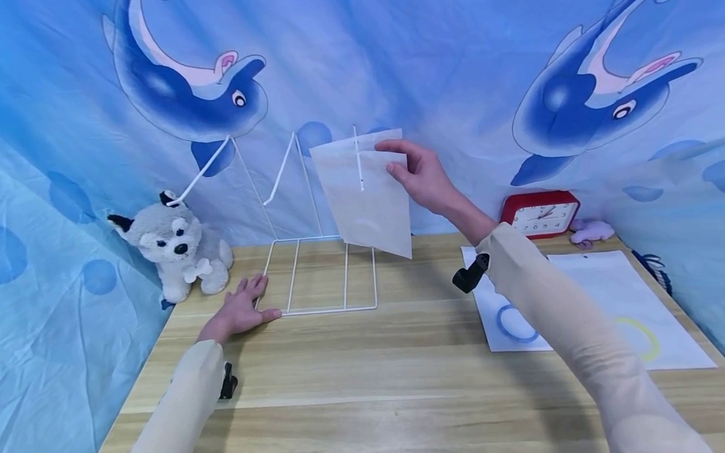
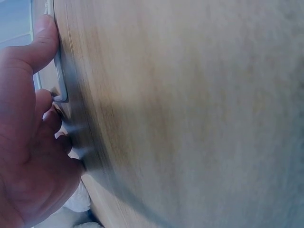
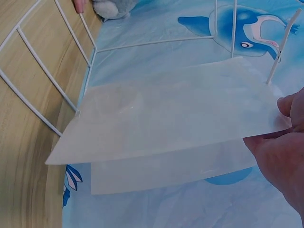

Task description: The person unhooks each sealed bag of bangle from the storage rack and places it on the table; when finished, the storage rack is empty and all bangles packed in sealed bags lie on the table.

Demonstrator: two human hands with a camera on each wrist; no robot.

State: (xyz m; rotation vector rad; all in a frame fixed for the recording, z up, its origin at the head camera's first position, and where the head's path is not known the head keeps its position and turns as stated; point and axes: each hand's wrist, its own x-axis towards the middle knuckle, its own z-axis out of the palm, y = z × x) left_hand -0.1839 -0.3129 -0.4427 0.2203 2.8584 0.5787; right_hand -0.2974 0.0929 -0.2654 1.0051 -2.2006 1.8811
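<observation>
A white wire rack (image 1: 329, 312) stands on the wooden table, its thin uprights ending in slanted prongs. At the rack's near left base corner, my left hand (image 1: 239, 312) grips the wire, thumb along the front bar and fingers by the side bar. My right hand (image 1: 423, 178) pinches the right edge of a thin white sheet of paper (image 3: 166, 114) between thumb and fingers. This sheet is at the rightmost prong (image 1: 358, 156), with a second sheet (image 3: 175, 175) behind it. Whether the prong pierces both sheets cannot be told.
Left of the rack sits a grey-and-white plush dog (image 1: 183, 249). A red clock (image 1: 540, 213) and a small purple toy (image 1: 590, 232) stand at the back right. White sheets with a blue ring (image 1: 518, 322) and a yellow ring (image 1: 645, 340) lie under my right forearm. A blue dolphin-print cloth (image 1: 441, 70) hangs behind.
</observation>
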